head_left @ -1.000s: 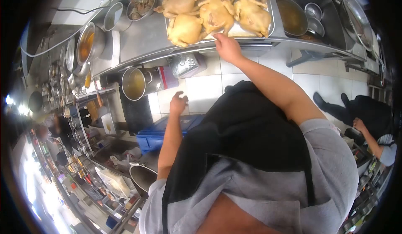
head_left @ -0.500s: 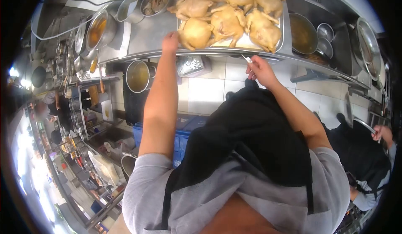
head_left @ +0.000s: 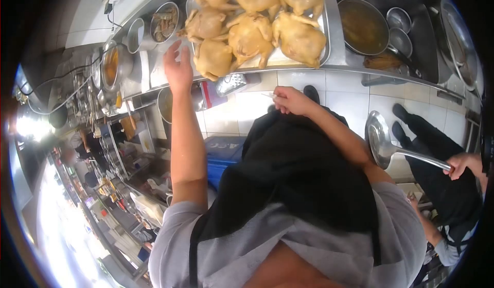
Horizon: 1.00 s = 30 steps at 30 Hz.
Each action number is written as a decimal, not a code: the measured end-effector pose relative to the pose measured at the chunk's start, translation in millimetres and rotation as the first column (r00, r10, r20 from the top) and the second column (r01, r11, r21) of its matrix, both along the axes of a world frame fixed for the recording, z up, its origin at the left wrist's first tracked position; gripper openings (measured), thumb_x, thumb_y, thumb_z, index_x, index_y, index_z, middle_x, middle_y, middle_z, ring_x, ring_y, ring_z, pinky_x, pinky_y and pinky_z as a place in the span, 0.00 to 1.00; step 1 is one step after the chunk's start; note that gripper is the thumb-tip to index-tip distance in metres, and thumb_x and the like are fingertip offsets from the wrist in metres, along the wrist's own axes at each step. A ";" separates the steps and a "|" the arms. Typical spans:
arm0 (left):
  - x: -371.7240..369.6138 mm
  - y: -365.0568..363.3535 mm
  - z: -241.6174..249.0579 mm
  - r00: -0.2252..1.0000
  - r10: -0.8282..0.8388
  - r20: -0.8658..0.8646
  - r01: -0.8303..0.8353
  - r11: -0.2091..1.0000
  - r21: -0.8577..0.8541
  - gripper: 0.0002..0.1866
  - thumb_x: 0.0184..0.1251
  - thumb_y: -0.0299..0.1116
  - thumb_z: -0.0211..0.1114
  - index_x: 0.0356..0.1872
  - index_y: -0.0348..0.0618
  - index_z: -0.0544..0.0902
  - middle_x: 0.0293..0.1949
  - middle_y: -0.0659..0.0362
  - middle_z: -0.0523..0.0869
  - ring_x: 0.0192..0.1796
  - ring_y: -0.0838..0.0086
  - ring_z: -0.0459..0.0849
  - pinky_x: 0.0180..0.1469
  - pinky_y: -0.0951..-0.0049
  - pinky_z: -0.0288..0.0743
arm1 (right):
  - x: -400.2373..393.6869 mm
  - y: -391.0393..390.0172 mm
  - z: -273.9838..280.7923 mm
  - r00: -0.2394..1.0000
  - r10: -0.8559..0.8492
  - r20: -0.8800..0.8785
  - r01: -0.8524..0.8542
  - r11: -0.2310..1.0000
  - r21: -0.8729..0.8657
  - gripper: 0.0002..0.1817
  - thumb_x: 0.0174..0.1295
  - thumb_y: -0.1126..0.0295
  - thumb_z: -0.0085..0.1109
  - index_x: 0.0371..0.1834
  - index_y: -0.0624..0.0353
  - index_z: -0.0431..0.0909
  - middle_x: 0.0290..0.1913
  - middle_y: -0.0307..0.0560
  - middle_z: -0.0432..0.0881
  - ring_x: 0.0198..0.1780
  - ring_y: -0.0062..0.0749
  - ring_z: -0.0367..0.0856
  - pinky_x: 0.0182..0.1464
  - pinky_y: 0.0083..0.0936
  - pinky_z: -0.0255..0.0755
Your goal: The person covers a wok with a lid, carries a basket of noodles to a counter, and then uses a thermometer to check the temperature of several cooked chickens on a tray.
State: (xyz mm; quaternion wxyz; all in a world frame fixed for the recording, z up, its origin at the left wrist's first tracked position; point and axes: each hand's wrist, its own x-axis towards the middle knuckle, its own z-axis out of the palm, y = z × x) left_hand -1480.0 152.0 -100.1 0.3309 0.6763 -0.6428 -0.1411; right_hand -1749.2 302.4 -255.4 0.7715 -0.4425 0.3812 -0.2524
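Several whole plucked chickens, pale yellow, lie on a metal tray (head_left: 329,38) on the steel counter. My left hand (head_left: 178,71) is over the counter's edge just left of the tray, its fingers spread and nothing in them. The closest chicken (head_left: 213,59) to it lies at the tray's front left corner, a small gap away. In front of my apron, short of the counter, my right hand (head_left: 292,101) is closed round a small slim white object (head_left: 269,95). Its far end is blurred, and its kind I cannot make out.
At right, a person's hand (head_left: 458,164) holds a large steel ladle (head_left: 380,140) close to my right arm. A pot of liquid (head_left: 364,26) and bowls (head_left: 400,41) sit right of the tray. Metal containers (head_left: 164,23) stand left; a blue bin (head_left: 221,154) is below.
My left hand has come away from the front left chicken, and its fingers have spread. My right hand has drawn back from the counter edge. The other person's ladle has come up beside me.
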 end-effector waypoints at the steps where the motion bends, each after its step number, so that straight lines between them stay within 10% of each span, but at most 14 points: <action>1: 2.9 -1.3 -1.2 1.000 -0.004 0.001 0.004 1.000 0.001 0.21 0.65 0.42 0.62 0.56 0.43 0.79 0.54 0.48 0.79 0.53 0.59 0.79 0.53 0.63 0.73 | -0.2 1.4 -8.0 1.000 -0.014 -0.022 0.015 1.000 0.026 0.07 0.68 0.69 0.51 0.39 0.62 0.72 0.28 0.41 0.79 0.22 0.21 0.74 0.23 0.21 0.68; 13: 91.5 9.9 -61.6 0.998 -0.059 0.038 0.053 0.989 0.139 0.19 0.65 0.37 0.61 0.53 0.38 0.79 0.50 0.48 0.81 0.46 0.63 0.82 0.50 0.65 0.75 | 60.8 -2.0 -15.3 0.905 -0.210 -0.370 0.139 0.968 -0.209 0.09 0.63 0.68 0.56 0.37 0.63 0.74 0.25 0.47 0.79 0.27 0.30 0.77 0.32 0.30 0.70; 16: 79.4 34.4 -58.1 0.949 -0.179 -0.260 0.248 0.931 0.267 0.17 0.66 0.33 0.59 0.53 0.37 0.79 0.41 0.54 0.83 0.40 0.71 0.82 0.43 0.72 0.75 | 73.0 17.4 -25.8 0.882 -0.255 -0.396 0.203 0.965 -0.168 0.09 0.64 0.67 0.57 0.37 0.63 0.74 0.24 0.47 0.78 0.26 0.29 0.75 0.31 0.29 0.70; 20: 48.3 66.1 -79.1 0.629 -0.084 -0.773 0.607 0.674 0.421 0.18 0.66 0.28 0.58 0.57 0.41 0.76 0.37 0.57 0.82 0.34 0.77 0.79 0.35 0.75 0.74 | 82.8 35.0 -3.2 0.839 -0.313 -0.446 0.297 0.949 -0.107 0.08 0.66 0.68 0.55 0.37 0.63 0.73 0.23 0.41 0.76 0.24 0.24 0.73 0.28 0.25 0.67; 24: 4.2 79.6 -91.7 0.334 0.280 -0.900 0.777 0.460 0.431 0.25 0.67 0.27 0.57 0.66 0.44 0.65 0.36 0.55 0.80 0.33 0.74 0.78 0.34 0.72 0.73 | 82.6 55.8 10.0 0.793 -0.391 -0.466 0.422 0.906 -0.042 0.07 0.66 0.70 0.55 0.37 0.63 0.73 0.22 0.37 0.72 0.23 0.21 0.70 0.26 0.23 0.65; 30: -34.2 67.7 -118.3 0.043 0.454 -0.890 0.759 0.564 0.325 0.26 0.67 0.32 0.56 0.65 0.50 0.60 0.36 0.56 0.82 0.34 0.71 0.79 0.37 0.66 0.73 | 73.5 101.4 20.6 0.685 -0.462 -0.563 0.442 0.878 -0.182 0.07 0.65 0.69 0.56 0.32 0.61 0.73 0.23 0.36 0.73 0.26 0.19 0.69 0.30 0.22 0.65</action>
